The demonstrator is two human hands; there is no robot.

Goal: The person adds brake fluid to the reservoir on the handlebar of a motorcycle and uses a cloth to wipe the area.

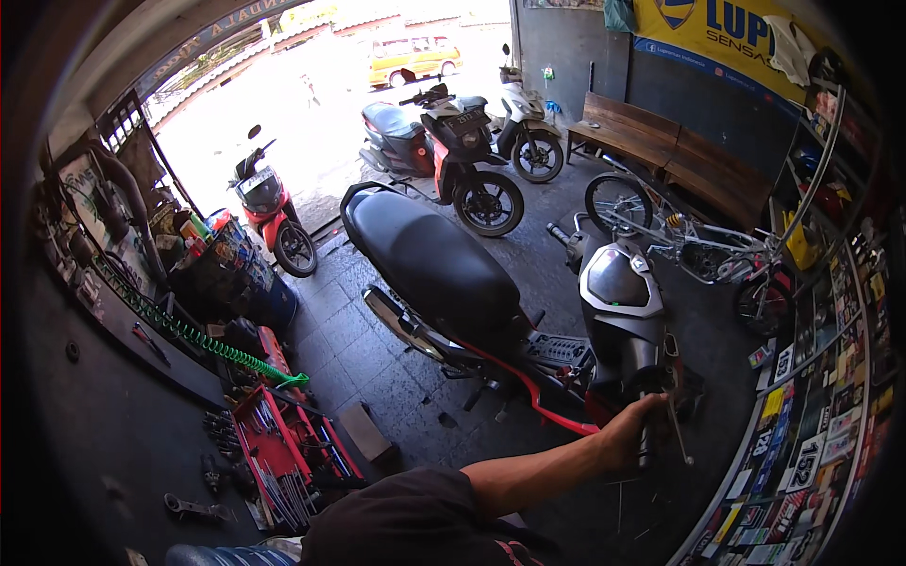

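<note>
My left hand [639, 429] reaches across to the near end of the scooter's handlebar. Its fingers are closed around the black handlebar grip [645, 457], whose end shows below the hand. Just beyond the fingers, the thin brake lever [680, 436] sticks out. The scooter [552, 368] stands crosswise before me, with a long black seat [429, 250], red lower trim and a grey dashboard [618, 276] at the right. A small green light shows on that dashboard. My right hand is out of view.
At lower left, a red tool tray [269, 443] holds several tools; a ratchet-like tool [196, 507] lies nearby. A green coiled hose [203, 345] hangs above. Parked scooters [472, 160] and a wooden bench [675, 146] stand behind. A bare motorcycle frame [694, 231] and a sticker-covered display case [802, 462] line the right.
</note>
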